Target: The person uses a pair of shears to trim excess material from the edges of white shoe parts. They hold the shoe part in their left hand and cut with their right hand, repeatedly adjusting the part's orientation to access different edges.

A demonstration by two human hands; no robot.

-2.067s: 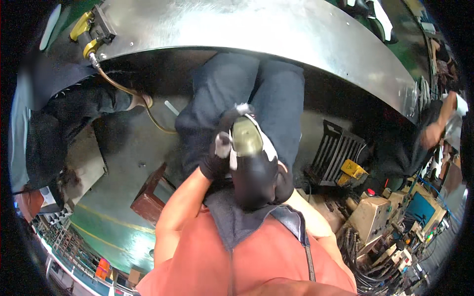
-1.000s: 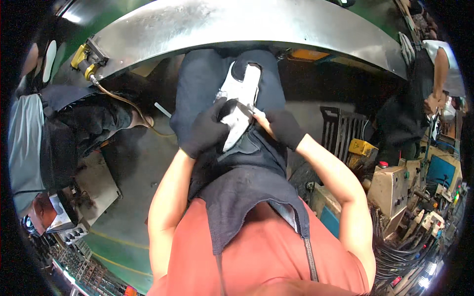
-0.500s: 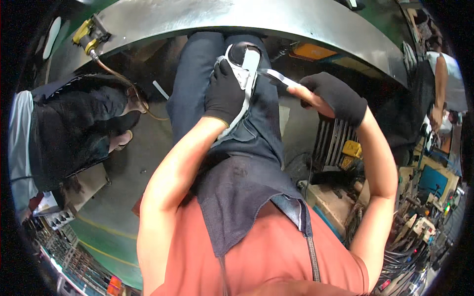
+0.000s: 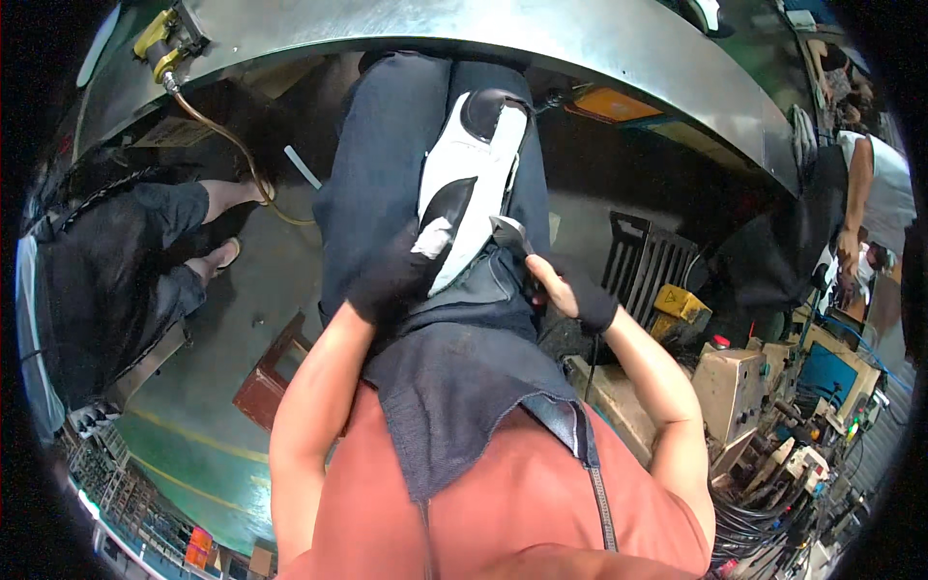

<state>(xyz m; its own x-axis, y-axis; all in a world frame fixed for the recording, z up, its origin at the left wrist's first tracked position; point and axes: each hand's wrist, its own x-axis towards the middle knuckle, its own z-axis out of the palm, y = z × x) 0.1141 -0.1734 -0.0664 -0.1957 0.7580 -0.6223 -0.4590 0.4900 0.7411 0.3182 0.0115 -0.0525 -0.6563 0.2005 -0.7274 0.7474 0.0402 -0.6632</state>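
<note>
A white and black shoe [image 4: 452,150] lies lengthwise on my lap, sole side partly up, its narrower end toward me. My left hand [image 4: 394,275], in a black glove, is closed round the near left side of that shoe; a small white patch shows at its fingertips. In my right hand [image 4: 565,288], also gloved with bare fingertips showing, is a metal hand tool with a curved, shiny end [image 4: 509,232]. That end is close beside the shoe's right edge; whether they touch I cannot tell. The tool's handle is hidden in my grip.
A steel bench [image 4: 387,24] curves across the far side, bearing a yellow air tool [image 4: 159,39] with a hose. A seated person [image 4: 116,261] is at left. Another person's arm [image 4: 857,184] shows at far right. Machinery with cables [image 4: 764,387] stands at right.
My right hand has come nearer and to the left with the tool. My left hand has slid toward me along the shoe, uncovering its far part.
</note>
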